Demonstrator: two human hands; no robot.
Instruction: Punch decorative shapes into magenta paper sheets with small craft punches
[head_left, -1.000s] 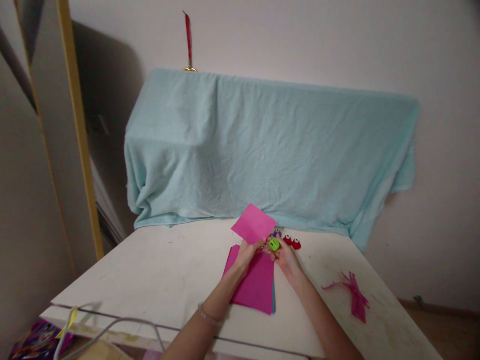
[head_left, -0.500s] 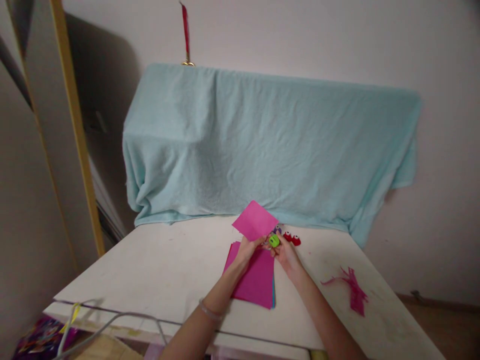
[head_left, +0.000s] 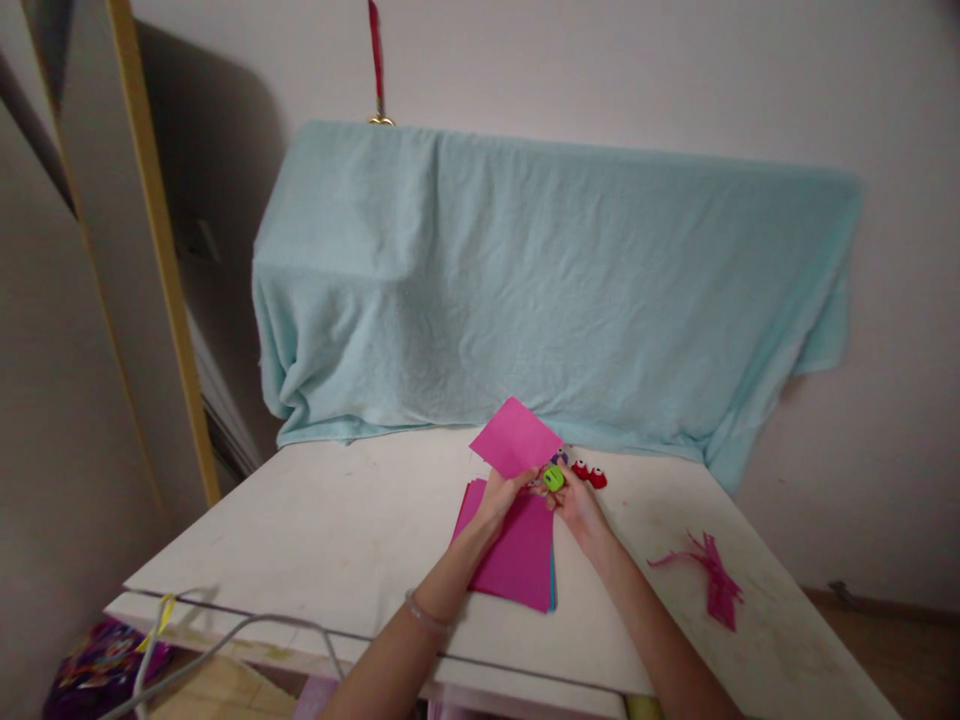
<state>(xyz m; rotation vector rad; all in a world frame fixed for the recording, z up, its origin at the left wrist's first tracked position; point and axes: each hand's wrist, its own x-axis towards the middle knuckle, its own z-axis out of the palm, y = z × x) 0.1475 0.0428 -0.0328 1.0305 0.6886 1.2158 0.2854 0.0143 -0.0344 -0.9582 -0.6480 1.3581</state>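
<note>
My left hand [head_left: 508,490] pinches a square of pink paper [head_left: 516,438] by its near corner, and the sheet stands tilted up over the table. In my right hand [head_left: 576,497] is a small lime-green gadget with a dark slot [head_left: 553,478], close to the paper's right corner. Its exact kind is too small to make out. The fingers of both hands nearly meet. Beneath my wrists lies a stack of coloured paper [head_left: 517,560], magenta on top with red and blue edges showing. Just beyond my right hand sit small red pieces with googly eyes [head_left: 589,474] and a purple one [head_left: 559,456].
Shredded magenta paper strips [head_left: 716,585] lie on the white table [head_left: 360,540] at the right. A light-blue cloth [head_left: 525,280] drapes over something along the back. A grey cable [head_left: 255,622] loops over the front left edge. A yellow-edged frame [head_left: 161,240] stands at left.
The whole view has shifted slightly, so everything appears a little further right. Both hands keep the same hold on the pink paper and the green gadget.
</note>
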